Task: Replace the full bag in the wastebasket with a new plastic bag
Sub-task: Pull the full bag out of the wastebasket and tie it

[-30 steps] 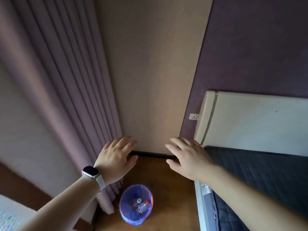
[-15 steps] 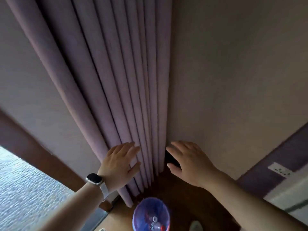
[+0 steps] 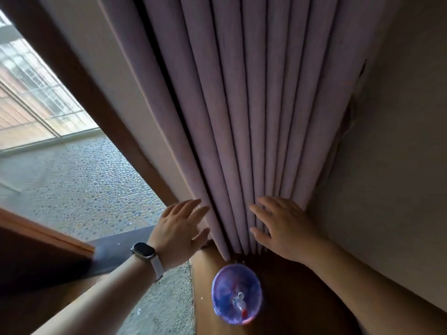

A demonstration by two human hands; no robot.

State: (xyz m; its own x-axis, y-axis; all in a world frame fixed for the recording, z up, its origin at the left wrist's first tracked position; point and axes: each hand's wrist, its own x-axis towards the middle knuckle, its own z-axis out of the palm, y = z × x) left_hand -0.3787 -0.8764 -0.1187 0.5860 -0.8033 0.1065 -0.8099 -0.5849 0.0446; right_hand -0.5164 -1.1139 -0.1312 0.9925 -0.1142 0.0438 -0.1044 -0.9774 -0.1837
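Wastebasket (image 3: 237, 294): on wooden floor (image 3: 290, 298), low in view, just below foot of mauve curtain (image 3: 229, 117); lined with bluish plastic bag (image 3: 223, 288); bottle-like rubbish inside, detail blurred.
Left hand (image 3: 179, 234): watch-bearing, fingers spread, empty, held above and left of basket.
Right hand (image 3: 284, 229): fingers spread, empty, above and right of basket, in front of curtain folds.
Step judged: reach for bag rim, not yet touched.
Advice: lower both hands, pinch opposite edges of liner, gather upward evenly; keep basket steady, avoid snagging curtain.
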